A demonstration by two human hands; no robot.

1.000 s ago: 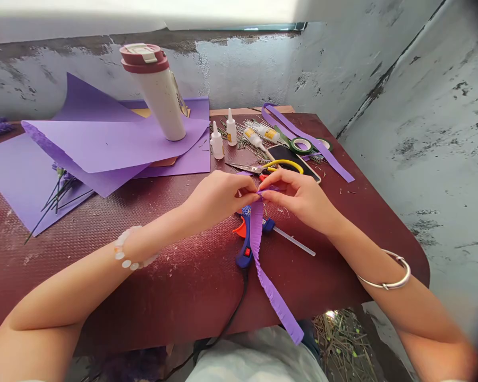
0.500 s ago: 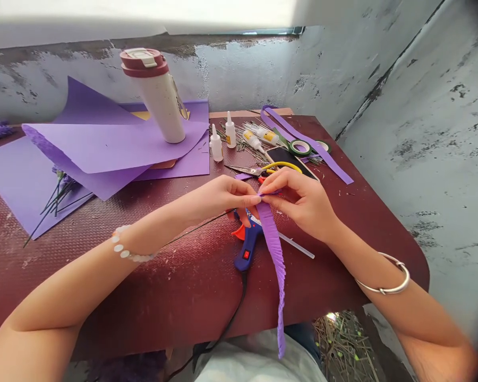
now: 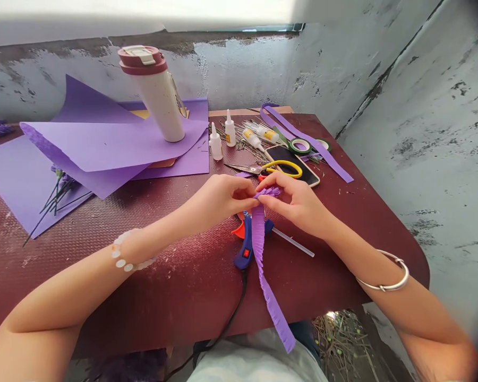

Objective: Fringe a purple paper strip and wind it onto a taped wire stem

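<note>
A long fringed purple paper strip (image 3: 263,265) hangs from between my two hands down past the table's front edge. My left hand (image 3: 219,199) pinches its upper end, where the strip is rolled into a small purple coil. My right hand (image 3: 298,204) is closed on the same coil from the right. Both hands hover just above a blue and orange glue gun (image 3: 245,246) lying on the dark red table (image 3: 175,276). A clear glue stick (image 3: 292,241) pokes out from under my right hand.
Yellow-handled scissors (image 3: 276,168) lie on a phone (image 3: 298,164) behind my hands. Small glue bottles (image 3: 222,139), green tape rolls (image 3: 300,145), thin wires and a purple strip (image 3: 314,146) lie at the back. Purple sheets (image 3: 103,143) and a white tumbler (image 3: 159,93) stand at the left.
The hanging strip has swung from side to side and now trails to the right again. My hands have stayed together over the glue gun, turning the coil between the fingers.
</note>
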